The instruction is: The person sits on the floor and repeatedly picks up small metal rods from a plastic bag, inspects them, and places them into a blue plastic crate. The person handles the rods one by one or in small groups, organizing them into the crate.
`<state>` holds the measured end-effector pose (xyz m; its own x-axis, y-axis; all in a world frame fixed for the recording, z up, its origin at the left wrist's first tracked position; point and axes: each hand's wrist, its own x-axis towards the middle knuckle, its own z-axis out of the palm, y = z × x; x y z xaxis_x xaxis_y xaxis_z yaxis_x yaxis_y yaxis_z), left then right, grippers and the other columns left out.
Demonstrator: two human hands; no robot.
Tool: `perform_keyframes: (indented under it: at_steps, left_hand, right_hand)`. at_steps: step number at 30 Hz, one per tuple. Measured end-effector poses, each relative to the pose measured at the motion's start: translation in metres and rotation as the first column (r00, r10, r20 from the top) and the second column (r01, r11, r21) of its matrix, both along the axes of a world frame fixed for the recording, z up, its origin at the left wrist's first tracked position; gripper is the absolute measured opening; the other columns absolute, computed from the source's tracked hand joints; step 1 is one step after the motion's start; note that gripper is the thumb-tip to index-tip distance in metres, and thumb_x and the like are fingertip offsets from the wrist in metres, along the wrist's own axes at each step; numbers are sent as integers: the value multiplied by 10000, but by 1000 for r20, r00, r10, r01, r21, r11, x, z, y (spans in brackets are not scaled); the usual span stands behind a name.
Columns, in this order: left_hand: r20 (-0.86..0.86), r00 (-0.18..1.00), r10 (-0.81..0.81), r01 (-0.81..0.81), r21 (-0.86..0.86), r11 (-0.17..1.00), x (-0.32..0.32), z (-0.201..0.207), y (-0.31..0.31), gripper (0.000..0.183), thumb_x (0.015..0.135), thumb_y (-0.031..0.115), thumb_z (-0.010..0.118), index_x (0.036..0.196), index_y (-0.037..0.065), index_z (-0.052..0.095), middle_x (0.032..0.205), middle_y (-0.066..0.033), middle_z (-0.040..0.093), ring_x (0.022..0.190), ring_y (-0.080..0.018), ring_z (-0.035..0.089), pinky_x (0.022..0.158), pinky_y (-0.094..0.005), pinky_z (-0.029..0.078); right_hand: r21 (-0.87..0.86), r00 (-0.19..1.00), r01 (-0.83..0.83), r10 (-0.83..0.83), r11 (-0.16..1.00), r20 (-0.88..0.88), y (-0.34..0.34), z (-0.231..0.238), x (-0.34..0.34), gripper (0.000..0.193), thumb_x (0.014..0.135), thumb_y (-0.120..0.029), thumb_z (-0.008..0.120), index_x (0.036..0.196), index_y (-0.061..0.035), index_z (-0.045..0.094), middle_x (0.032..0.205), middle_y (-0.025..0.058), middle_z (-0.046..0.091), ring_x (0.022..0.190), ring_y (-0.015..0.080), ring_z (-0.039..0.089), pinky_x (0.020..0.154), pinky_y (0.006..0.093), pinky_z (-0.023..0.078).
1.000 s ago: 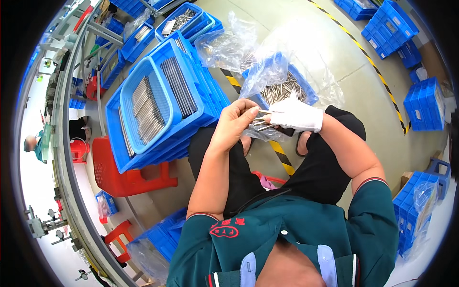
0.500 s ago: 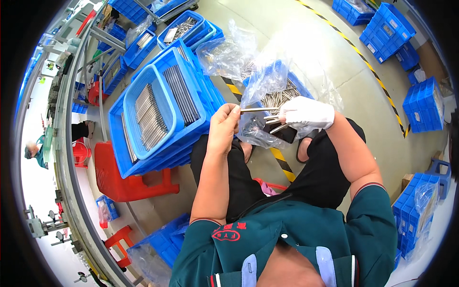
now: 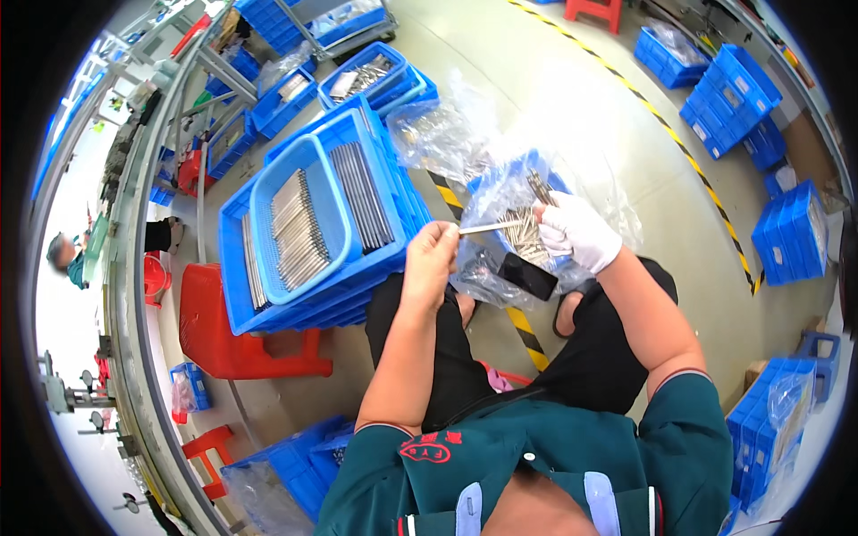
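My bare left hand (image 3: 433,255) pinches one end of a thin metal rod (image 3: 483,229), which points right over a blue bin. My right hand (image 3: 579,230), in a white glove, is closed round a small bunch of metal rods (image 3: 539,187) that point away from me. Below both hands, the plastic-lined blue bin (image 3: 560,166) holds a loose heap of similar metal rods (image 3: 525,239). A flat black object like a phone (image 3: 529,276) lies at the bin's near side. To the left, a light blue basket (image 3: 260,189) holds metal rods (image 3: 298,230) in neat rows.
The basket sits on stacked blue crates (image 3: 236,295), beside dark rods (image 3: 360,196) and a red stool (image 3: 234,326). Clear plastic bags (image 3: 444,134) spread around the bin. Blue crates (image 3: 791,232) stand at the right. Another person (image 3: 68,257) is at the far left.
The rods in my right hand have swung from pointing left to pointing away from me, apart from the left hand's rod. The whole view has shifted slightly.
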<state>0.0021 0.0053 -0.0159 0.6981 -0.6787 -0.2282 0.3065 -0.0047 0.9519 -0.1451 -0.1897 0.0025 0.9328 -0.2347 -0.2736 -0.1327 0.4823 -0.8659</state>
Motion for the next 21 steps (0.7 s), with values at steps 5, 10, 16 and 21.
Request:
perform_keyframes:
  at_steps: [5,10,16,21]
  left_hand:
    - [302,950,-77,42,121,992,-4,-10,-4,179,911,209,557,889,36,598,652,50,459,545,-31,392,477,-186,314]
    - [465,882,-69,-56,249,967,-2,-9,5,194,891,154,565,878,-35,610,676,5,524,640,-54,442,560,-239,380]
    - [352,935,45,-143,257,956,-1,18,5,193,889,152,563,885,-35,607,675,-18,542,639,-66,461,573,-245,400]
    - [478,872,-106,-22,254,967,-2,6,8,147,875,134,573,895,-12,574,778,-183,593,709,-312,596,650,-357,469]
  right_hand:
    - [-730,996,-22,-49,683,-76,4,-9,21,249,821,-255,596,843,-7,610,698,56,612,630,131,547,592,281,424]
    - [-519,920,-382,263,765,-291,29,16,41,243,861,-264,594,801,-29,595,632,19,600,545,98,511,520,250,390]
    - [-22,894,-374,353,927,-276,2,3,70,131,860,-192,601,858,-67,562,574,12,517,419,29,390,364,167,242]
    - [-260,981,-152,113,954,-157,-58,-19,162,142,842,-189,601,844,-55,556,561,2,511,406,47,385,358,196,264]
